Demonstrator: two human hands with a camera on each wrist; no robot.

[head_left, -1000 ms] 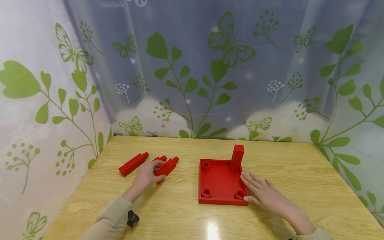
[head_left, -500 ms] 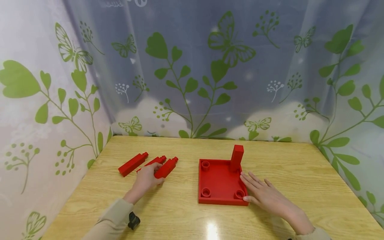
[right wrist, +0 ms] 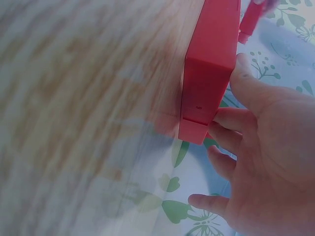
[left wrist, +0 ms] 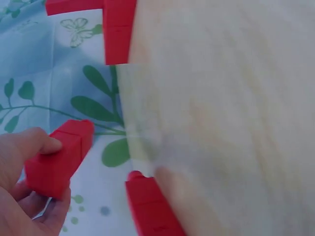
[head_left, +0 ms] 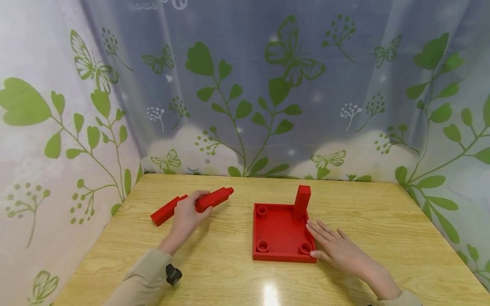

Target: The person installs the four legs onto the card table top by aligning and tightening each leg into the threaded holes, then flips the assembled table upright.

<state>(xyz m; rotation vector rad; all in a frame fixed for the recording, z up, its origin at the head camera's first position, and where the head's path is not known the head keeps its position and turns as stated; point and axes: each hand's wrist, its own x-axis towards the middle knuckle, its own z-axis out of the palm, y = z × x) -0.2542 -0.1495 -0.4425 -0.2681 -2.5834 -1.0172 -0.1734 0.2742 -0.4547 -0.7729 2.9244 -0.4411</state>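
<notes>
My left hand (head_left: 186,217) grips a red square block leg (head_left: 214,199) with a round peg at its tip, pinched between thumb and fingers. One more red leg (head_left: 166,211) lies on the table to the left, partly behind that hand. Another, seen between them earlier, cannot be made out in the head view. To the right sits a red square base (head_left: 281,256) with raised walls and round sockets in three corners. At its far right corner a red leg (head_left: 302,202) stands upright. My right hand (head_left: 340,250), fingers straight, touches the base's right side.
All of this is on a wood-grain table (head_left: 229,280). A curtain (head_left: 245,106) with leaf and butterfly prints hangs behind the table's far edge and along both sides.
My left hand has moved up and away from the front with the right-hand leg in its grip, turning it more level. The right hand and the base have stayed in place.
</notes>
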